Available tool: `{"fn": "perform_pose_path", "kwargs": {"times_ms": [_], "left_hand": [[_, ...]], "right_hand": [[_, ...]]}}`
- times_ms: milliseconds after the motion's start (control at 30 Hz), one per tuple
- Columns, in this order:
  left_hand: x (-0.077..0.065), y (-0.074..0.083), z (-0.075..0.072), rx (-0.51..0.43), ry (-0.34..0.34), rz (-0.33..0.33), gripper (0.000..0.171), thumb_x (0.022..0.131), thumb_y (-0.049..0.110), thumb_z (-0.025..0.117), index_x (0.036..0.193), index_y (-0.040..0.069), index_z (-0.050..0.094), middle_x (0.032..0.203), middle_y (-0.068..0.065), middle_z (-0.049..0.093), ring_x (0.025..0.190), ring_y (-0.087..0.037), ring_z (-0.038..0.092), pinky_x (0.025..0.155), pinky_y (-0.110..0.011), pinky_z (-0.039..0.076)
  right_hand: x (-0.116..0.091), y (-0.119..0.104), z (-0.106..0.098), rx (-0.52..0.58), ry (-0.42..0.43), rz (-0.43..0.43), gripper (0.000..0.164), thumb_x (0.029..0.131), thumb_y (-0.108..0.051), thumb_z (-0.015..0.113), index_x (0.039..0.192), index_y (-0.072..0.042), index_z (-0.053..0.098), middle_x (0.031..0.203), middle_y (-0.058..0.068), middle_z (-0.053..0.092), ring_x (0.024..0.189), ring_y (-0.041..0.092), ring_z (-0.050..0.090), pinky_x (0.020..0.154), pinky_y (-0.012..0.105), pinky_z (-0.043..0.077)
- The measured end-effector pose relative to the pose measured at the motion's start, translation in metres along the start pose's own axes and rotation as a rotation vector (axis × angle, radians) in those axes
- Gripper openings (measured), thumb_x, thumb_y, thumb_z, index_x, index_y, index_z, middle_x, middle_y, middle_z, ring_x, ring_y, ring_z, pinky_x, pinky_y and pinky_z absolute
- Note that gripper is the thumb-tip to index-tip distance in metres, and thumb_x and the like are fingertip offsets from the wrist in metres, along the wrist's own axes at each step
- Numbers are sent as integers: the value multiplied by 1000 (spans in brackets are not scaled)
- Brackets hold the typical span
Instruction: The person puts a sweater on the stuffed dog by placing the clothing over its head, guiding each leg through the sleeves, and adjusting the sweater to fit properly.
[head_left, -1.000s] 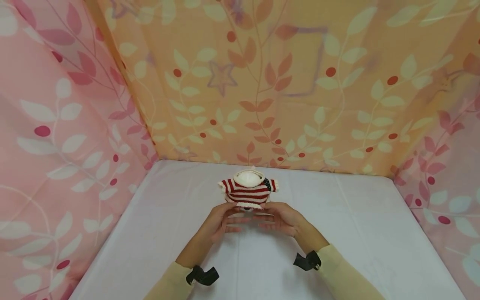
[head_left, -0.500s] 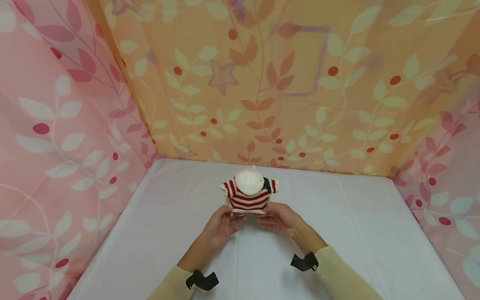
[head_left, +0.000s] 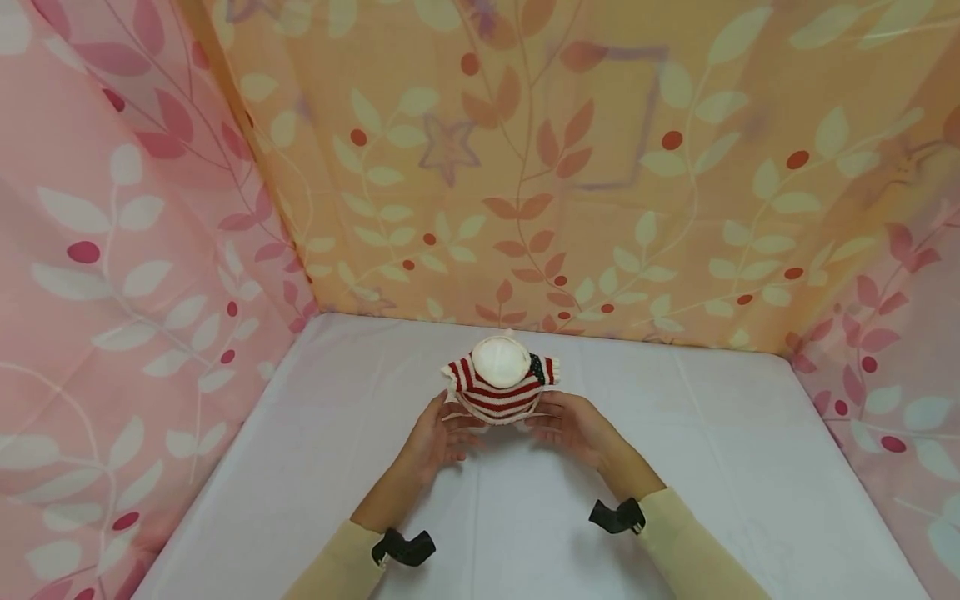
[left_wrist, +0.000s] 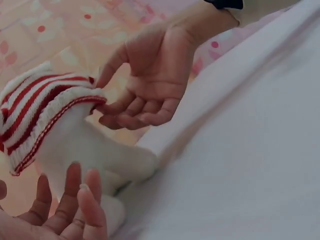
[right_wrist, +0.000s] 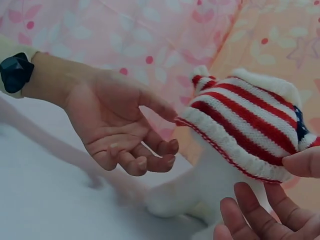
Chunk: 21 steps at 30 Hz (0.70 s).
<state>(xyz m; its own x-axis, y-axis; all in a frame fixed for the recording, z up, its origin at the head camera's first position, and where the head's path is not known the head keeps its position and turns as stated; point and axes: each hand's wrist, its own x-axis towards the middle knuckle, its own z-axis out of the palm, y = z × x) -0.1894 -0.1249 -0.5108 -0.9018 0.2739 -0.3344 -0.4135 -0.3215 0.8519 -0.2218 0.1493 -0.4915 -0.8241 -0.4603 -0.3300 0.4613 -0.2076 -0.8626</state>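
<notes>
A white stuffed toy (left_wrist: 90, 145) stands on the table in a small red-and-white striped knitted sweater (head_left: 501, 400) with a navy patch at one shoulder. Its rounded white top (head_left: 501, 362) fills the sweater's neck opening. My right hand (head_left: 581, 425) pinches a lower corner of the hem; in the right wrist view its thumb (right_wrist: 302, 162) lies over the edge and a finger shows below it. At the opposite hem corner, my left hand (head_left: 431, 442) holds its thumb tip against or very near the knit, its other fingers loosely bent and apart from it.
A white cloth covers the table (head_left: 300, 517). An orange leaf-print curtain (head_left: 600, 250) hangs behind it, with pink curtains (head_left: 97, 333) at both sides. Each wrist carries a black strap-like mount (head_left: 403, 547).
The toy's white top has come further out of the collar and the sweater sits lower on it. Both hands have shifted from the front hem outward to the sweater's lower sides; the left fingers have loosened.
</notes>
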Motion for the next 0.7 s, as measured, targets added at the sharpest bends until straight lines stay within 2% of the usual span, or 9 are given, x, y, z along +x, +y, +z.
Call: {"fn": "perform_pose_path", "kwargs": {"times_ms": [100, 233, 367, 500, 700], "left_hand": [[6, 3, -2, -17, 47, 39, 53, 105, 57, 36, 117, 9, 57, 103, -5, 71, 87, -23, 69, 63, -30, 50], [12, 7, 0, -38, 51, 81, 40, 106, 46, 44, 115, 11, 61, 101, -2, 70, 89, -20, 69, 67, -29, 53], [14, 10, 4, -52, 64, 110, 26, 107, 33, 50, 108, 13, 66, 99, -1, 71, 88, -17, 69, 67, -28, 56], [15, 11, 5, -68, 84, 118, 24, 108, 28, 50, 108, 10, 66, 98, -1, 73, 85, -16, 70, 67, -29, 58], [16, 9, 4, -127, 79, 89, 30, 110, 30, 45, 102, 10, 67, 93, -2, 74, 84, -15, 72, 67, -28, 59]], "right_hand": [[3, -4, -3, 4, 16, -21, 25, 106, -26, 53, 117, -11, 70, 114, 9, 71, 111, 28, 64, 102, 47, 48], [7, -7, -1, -11, -12, -41, 21, 106, -24, 56, 116, -13, 70, 113, 6, 70, 109, 25, 64, 100, 43, 50], [11, -7, 3, 0, -13, -69, 15, 104, -17, 57, 108, -13, 70, 105, 4, 71, 100, 22, 67, 95, 40, 53], [12, -7, 7, 37, 39, -87, 13, 103, -10, 56, 105, -11, 69, 97, 6, 74, 90, 20, 71, 88, 38, 57], [13, -5, 6, 26, 140, -105, 17, 102, -15, 59, 115, -7, 69, 99, 7, 75, 88, 22, 73, 85, 39, 58]]}}
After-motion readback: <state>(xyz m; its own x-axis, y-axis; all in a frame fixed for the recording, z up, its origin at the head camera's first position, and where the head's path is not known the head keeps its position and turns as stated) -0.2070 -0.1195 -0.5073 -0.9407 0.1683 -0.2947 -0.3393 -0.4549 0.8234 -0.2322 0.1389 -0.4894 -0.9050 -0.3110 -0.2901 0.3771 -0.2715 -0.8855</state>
